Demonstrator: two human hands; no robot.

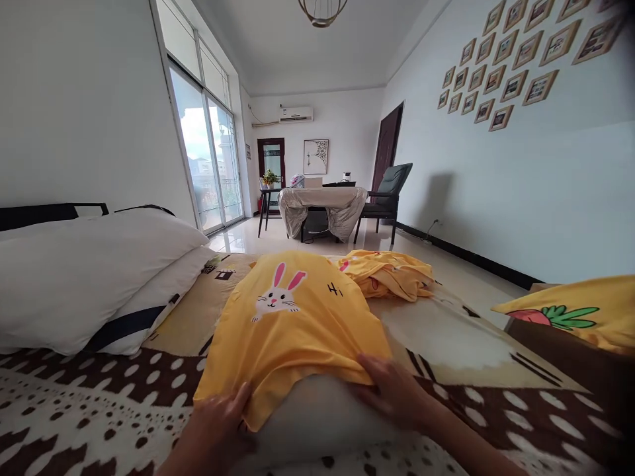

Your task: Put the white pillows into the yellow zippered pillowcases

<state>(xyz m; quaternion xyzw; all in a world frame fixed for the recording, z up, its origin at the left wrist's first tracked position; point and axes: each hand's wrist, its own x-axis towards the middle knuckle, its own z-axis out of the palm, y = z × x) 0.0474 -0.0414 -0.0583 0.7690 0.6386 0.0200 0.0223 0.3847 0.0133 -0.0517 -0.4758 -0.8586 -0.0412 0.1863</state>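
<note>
A yellow pillowcase (307, 317) with a white rabbit and the letters "Hi" covers the far part of a white pillow (317, 416) on the bed. The pillow's near end shows bare between my hands. My left hand (218, 423) grips the left corner of the case's open edge. On the right side of that edge, my right hand (391, 390) pinches the yellow fabric, its lower fingers blurred against the pillow. Beyond the case, to the right, lies a crumpled yellow cloth (397, 272).
White pillows (99, 277) are stacked at the left on the patterned bedspread (461, 337). Another yellow cloth with a carrot print (580, 311) lies at the right edge. A covered table (322, 197) and a dark chair (389, 195) stand beyond the bed.
</note>
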